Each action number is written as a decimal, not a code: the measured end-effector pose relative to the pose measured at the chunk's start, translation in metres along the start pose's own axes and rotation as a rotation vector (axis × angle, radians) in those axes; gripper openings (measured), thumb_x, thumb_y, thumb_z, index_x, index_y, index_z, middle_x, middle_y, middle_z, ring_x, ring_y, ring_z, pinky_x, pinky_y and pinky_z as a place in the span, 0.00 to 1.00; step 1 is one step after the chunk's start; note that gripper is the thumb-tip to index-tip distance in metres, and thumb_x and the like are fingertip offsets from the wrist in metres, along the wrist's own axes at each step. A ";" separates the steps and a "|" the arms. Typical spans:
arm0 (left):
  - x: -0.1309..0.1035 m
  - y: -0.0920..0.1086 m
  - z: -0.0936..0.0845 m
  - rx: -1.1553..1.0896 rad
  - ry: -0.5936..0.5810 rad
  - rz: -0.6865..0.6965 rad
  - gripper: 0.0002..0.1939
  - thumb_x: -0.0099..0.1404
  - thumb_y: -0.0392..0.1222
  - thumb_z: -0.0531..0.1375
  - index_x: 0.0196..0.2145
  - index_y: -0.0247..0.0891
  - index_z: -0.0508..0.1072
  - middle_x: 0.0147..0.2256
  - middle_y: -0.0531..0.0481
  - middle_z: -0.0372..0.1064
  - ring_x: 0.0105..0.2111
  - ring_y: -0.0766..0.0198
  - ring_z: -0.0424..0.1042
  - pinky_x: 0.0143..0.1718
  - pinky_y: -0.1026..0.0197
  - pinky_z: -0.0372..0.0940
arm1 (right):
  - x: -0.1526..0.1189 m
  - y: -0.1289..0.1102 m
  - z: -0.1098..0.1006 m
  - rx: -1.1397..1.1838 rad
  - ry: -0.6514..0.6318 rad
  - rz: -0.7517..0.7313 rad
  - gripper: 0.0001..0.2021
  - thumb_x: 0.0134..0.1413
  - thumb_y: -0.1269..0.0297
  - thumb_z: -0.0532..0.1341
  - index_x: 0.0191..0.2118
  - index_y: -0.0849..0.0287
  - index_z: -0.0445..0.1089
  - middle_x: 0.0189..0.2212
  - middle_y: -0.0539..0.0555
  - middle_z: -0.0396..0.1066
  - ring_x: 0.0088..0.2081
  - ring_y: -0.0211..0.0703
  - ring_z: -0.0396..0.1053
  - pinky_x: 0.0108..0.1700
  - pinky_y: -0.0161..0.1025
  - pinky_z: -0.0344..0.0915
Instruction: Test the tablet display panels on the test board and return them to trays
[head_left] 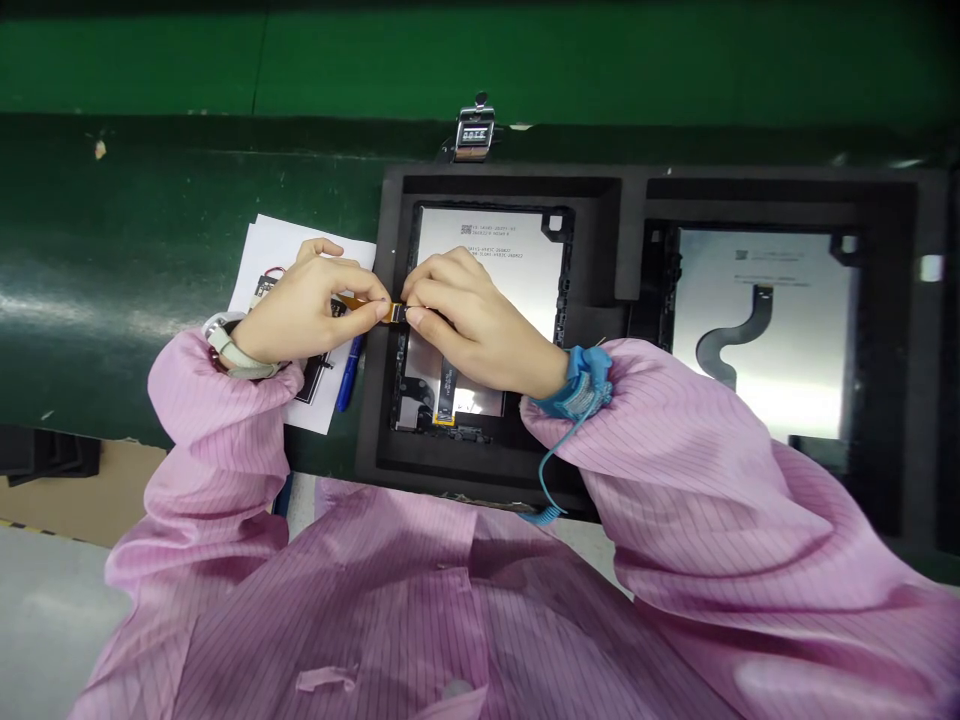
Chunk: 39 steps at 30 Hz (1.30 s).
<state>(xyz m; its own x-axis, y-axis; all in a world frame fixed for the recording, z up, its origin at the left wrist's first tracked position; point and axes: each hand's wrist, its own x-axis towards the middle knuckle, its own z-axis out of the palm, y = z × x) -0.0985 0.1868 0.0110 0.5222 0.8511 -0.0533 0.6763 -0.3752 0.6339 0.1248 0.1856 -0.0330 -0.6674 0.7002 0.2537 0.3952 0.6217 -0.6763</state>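
My left hand (319, 305) is closed in a pinch on a small orange flex cable (394, 313) with a dark connector end. At that dark end the thumb and fingers of my right hand (472, 320) are pinched too, so the two hands nearly meet. The piece is held above the left edge of a silvery display panel (517, 260) in a black frame. A dark ribbon cable (445, 395) lies along the panel's lower part, below my right hand. Fingertips cover part of the held piece.
A black foam tray (634, 200) holds the panel and a second display panel (802, 340) on the right. Left are white paper (259, 245) with dark electronic parts and a blue pen (349, 375). A tally counter (475, 135) stands behind. A coiled cord (546, 475) runs from my right wrist strap.
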 end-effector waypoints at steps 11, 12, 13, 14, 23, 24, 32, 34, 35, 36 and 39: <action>0.002 -0.005 0.006 -0.047 0.052 0.035 0.13 0.66 0.50 0.60 0.28 0.42 0.76 0.25 0.58 0.74 0.28 0.64 0.71 0.62 0.43 0.53 | 0.000 -0.002 -0.001 0.027 -0.025 0.028 0.14 0.72 0.58 0.48 0.37 0.55 0.66 0.42 0.57 0.70 0.47 0.51 0.62 0.55 0.53 0.61; 0.002 -0.005 0.006 -0.055 0.058 0.038 0.14 0.66 0.51 0.61 0.27 0.42 0.76 0.25 0.58 0.74 0.28 0.64 0.71 0.62 0.43 0.53 | 0.000 -0.002 -0.001 0.037 -0.029 0.026 0.15 0.72 0.57 0.48 0.37 0.55 0.66 0.42 0.57 0.70 0.47 0.51 0.62 0.55 0.53 0.61; 0.002 -0.005 0.006 -0.063 0.065 0.041 0.14 0.66 0.52 0.62 0.27 0.42 0.75 0.24 0.58 0.73 0.28 0.64 0.71 0.62 0.43 0.53 | 0.000 -0.002 -0.001 0.047 -0.032 0.026 0.15 0.73 0.56 0.48 0.37 0.55 0.67 0.42 0.57 0.70 0.47 0.51 0.62 0.55 0.53 0.61; 0.002 -0.005 0.006 -0.071 0.071 0.042 0.15 0.66 0.53 0.62 0.26 0.42 0.75 0.24 0.57 0.73 0.28 0.63 0.72 0.62 0.43 0.54 | -0.001 -0.002 -0.001 0.055 -0.033 0.026 0.16 0.73 0.55 0.48 0.38 0.55 0.67 0.42 0.57 0.70 0.47 0.51 0.62 0.55 0.53 0.61; 0.004 -0.001 0.013 -0.035 0.130 0.022 0.13 0.64 0.50 0.62 0.27 0.41 0.75 0.25 0.57 0.72 0.30 0.63 0.71 0.60 0.42 0.55 | -0.001 -0.004 0.002 0.062 -0.023 0.013 0.19 0.73 0.50 0.46 0.37 0.55 0.66 0.43 0.57 0.70 0.48 0.51 0.62 0.56 0.54 0.61; 0.004 -0.001 0.014 -0.022 0.139 0.027 0.13 0.64 0.50 0.62 0.26 0.41 0.74 0.25 0.57 0.72 0.29 0.63 0.71 0.60 0.42 0.55 | 0.000 -0.005 0.002 0.058 -0.025 0.014 0.20 0.73 0.50 0.46 0.38 0.55 0.67 0.43 0.58 0.71 0.49 0.51 0.63 0.57 0.54 0.61; -0.058 0.011 0.016 0.140 0.732 -0.129 0.15 0.76 0.51 0.51 0.41 0.43 0.73 0.42 0.48 0.75 0.44 0.56 0.72 0.51 0.48 0.65 | -0.033 -0.048 -0.043 -0.173 0.097 0.159 0.23 0.72 0.51 0.50 0.62 0.58 0.63 0.58 0.63 0.67 0.60 0.60 0.62 0.63 0.62 0.60; -0.088 0.015 0.035 0.256 0.879 -0.272 0.14 0.77 0.46 0.48 0.39 0.43 0.72 0.34 0.50 0.71 0.34 0.60 0.70 0.39 0.53 0.66 | -0.057 -0.060 -0.053 -0.274 0.131 0.237 0.23 0.71 0.52 0.51 0.64 0.58 0.63 0.58 0.64 0.68 0.59 0.63 0.63 0.61 0.63 0.61; -0.101 0.016 0.046 0.300 0.744 -0.312 0.12 0.76 0.44 0.50 0.41 0.42 0.73 0.33 0.49 0.70 0.32 0.60 0.69 0.37 0.53 0.66 | -0.070 -0.064 -0.056 -0.313 0.145 0.281 0.23 0.71 0.53 0.52 0.64 0.57 0.63 0.57 0.64 0.68 0.59 0.64 0.63 0.60 0.63 0.61; -0.112 0.016 0.058 0.374 0.668 -0.317 0.11 0.76 0.43 0.51 0.44 0.41 0.74 0.31 0.49 0.69 0.30 0.59 0.69 0.34 0.54 0.64 | -0.082 -0.066 -0.056 -0.345 0.157 0.323 0.23 0.71 0.53 0.52 0.64 0.57 0.63 0.57 0.64 0.69 0.59 0.64 0.64 0.60 0.63 0.62; -0.132 0.014 0.086 0.572 0.448 -0.364 0.16 0.74 0.41 0.52 0.54 0.37 0.74 0.31 0.45 0.69 0.31 0.55 0.70 0.33 0.53 0.62 | -0.115 -0.066 -0.047 -0.414 0.183 0.440 0.24 0.71 0.51 0.51 0.64 0.58 0.63 0.55 0.67 0.69 0.58 0.66 0.64 0.59 0.63 0.63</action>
<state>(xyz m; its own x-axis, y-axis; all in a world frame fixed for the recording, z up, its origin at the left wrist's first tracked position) -0.1131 0.0377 -0.0395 0.0430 0.9766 0.2106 0.9879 -0.0731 0.1371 0.2047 0.0809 0.0147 -0.2825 0.9472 0.1515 0.8440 0.3205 -0.4300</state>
